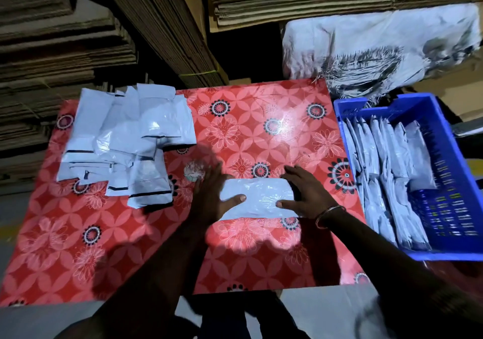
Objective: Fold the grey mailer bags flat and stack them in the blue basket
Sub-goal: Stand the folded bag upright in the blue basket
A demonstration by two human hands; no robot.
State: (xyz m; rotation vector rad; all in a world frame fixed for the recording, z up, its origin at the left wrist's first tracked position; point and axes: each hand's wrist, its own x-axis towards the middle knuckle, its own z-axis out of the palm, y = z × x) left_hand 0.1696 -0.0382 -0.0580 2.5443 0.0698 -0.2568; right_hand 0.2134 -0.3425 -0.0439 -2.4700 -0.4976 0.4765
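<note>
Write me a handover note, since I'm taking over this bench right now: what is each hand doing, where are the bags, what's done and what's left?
Left hand: flat, fingers straight, pressing the left end of the folded mailer bag at the centre of the red floral table cover.
Right hand: flat, pressing the bag's right end.
Done: many folded bags stand packed in rows in the blue basket at the table's right.
Left: finish flattening this bag and put it in the basket, then work through the loose pile of grey mailer bags at the table's far left.
</note>
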